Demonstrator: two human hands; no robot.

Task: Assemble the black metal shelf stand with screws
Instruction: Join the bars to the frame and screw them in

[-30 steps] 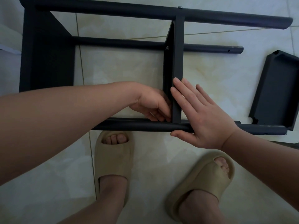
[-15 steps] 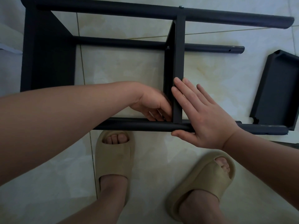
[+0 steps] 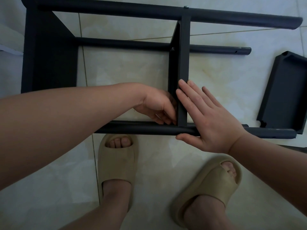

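The black metal shelf stand lies on its side on the tile floor. Its far tube (image 3: pixel 116 10) and near tube (image 3: pixel 141 129) are joined by a middle shelf panel (image 3: pixel 183 63) and a left end panel (image 3: pixel 49 55). My left hand (image 3: pixel 156 105) is curled into the corner where the middle panel meets the near tube, fingertips pinching a small screw that is mostly hidden. My right hand (image 3: pixel 211 120) lies flat against the panel's right side, fingers straight, thumb under the near tube. Screw heads show at the far tube (image 3: pixel 186 7) and the inner tube (image 3: pixel 172 49).
A loose black shelf panel (image 3: pixel 285 93) lies on the floor at the right, touching the near tube's end. My feet in beige sandals (image 3: pixel 118 163) (image 3: pixel 209 181) stand just in front of the frame. Pale tiles surround the stand.
My left fingers have shifted slightly at the corner joint. My right hand and the stand stay where they were.
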